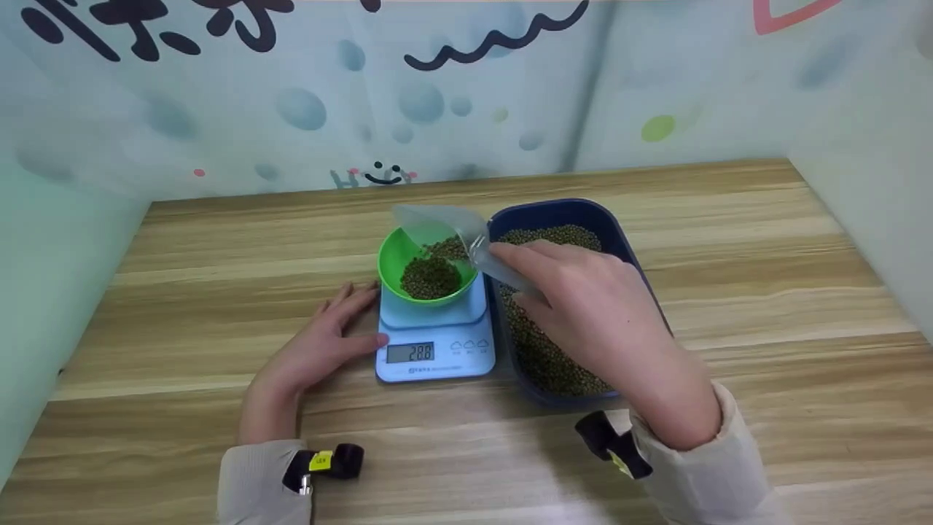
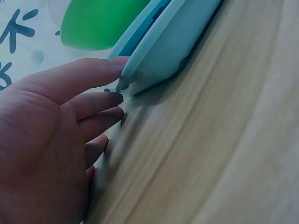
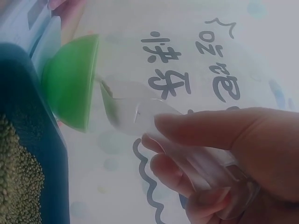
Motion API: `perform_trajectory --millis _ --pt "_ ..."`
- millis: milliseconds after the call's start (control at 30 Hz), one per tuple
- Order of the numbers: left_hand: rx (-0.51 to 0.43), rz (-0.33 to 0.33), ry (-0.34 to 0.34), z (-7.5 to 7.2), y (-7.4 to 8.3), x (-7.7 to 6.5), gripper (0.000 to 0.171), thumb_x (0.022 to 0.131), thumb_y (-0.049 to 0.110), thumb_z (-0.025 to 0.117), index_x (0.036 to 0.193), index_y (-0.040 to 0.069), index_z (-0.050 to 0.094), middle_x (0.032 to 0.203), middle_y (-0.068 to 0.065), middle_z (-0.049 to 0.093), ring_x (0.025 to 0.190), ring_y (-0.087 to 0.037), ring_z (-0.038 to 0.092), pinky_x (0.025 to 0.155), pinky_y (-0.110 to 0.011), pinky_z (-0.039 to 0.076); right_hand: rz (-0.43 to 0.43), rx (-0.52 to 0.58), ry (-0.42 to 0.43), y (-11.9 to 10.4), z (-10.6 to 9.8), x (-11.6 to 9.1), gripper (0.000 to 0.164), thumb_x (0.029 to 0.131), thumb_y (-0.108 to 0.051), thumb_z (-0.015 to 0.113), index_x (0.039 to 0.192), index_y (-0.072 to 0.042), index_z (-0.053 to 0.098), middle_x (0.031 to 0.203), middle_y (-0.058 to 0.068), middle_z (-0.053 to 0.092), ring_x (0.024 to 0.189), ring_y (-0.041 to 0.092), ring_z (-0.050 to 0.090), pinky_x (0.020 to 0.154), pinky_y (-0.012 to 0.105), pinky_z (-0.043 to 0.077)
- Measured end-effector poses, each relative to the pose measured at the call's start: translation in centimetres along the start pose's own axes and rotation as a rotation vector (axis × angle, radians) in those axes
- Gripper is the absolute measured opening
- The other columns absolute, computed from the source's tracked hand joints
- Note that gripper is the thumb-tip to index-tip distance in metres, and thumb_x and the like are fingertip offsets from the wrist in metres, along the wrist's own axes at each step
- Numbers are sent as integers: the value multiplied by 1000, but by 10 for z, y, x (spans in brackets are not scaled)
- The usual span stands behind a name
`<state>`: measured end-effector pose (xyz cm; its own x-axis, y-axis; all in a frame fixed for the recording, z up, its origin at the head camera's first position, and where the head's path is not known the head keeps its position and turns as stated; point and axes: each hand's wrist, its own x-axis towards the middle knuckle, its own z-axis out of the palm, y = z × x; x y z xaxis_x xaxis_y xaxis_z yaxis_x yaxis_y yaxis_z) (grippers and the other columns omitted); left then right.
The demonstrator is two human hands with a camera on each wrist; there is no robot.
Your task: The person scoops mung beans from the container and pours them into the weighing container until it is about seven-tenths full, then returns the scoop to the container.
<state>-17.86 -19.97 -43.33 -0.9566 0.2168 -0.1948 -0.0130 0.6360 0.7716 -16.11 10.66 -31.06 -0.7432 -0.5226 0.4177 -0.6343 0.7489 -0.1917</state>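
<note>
My right hand (image 1: 594, 310) grips the handle of a clear plastic scoop (image 3: 131, 114), which is tilted over a green bowl (image 3: 70, 81). Some mung beans (image 1: 446, 248) lie at the scoop's mouth, above a mound of the same beans (image 1: 430, 279) in the bowl. The bowl sits on a light blue kitchen scale (image 1: 437, 316), whose display (image 1: 410, 353) shows the digits 288. At the scale's left side rests my left hand (image 1: 321, 346), its thumb (image 2: 105, 70) touching the edge and its other fingers stretched out beside it.
Close against the scale's right side stands a dark blue tub (image 1: 519, 364) holding many mung beans (image 3: 21, 179), partly covered by my right forearm. A printed backdrop (image 1: 437, 138) rises behind the wooden table (image 1: 758, 292), with pale walls at both sides.
</note>
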Motion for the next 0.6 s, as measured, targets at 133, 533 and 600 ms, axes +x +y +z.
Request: perform_trajectory --millis 133,533,600 --pt "2 -25 -4 0 0 -1 77 79 52 64 144 28 31 155 -5 6 141 -31 -8 110 -57 -4 -12 -6 13 0 1 0 50 77 -1 68 122 -22 61 107 -3 68 89 18 65 71 37 54" --pt "3 -28 -5 -1 1 -2 77 79 53 63 144 29 30 155 -3 6 141 -31 -8 110 -57 -5 -42 -73 89 -3 4 1 48 78 4 61 118 -23 65 110 -4 67 73 17 61 52 31 50" --pt "-1 -30 -5 0 1 -1 77 79 53 64 144 29 30 155 -4 6 141 -31 -8 110 -57 -5 -51 -89 99 -3 4 1 47 79 4 60 117 -24 65 109 -4 68 69 17 59 48 29 46"
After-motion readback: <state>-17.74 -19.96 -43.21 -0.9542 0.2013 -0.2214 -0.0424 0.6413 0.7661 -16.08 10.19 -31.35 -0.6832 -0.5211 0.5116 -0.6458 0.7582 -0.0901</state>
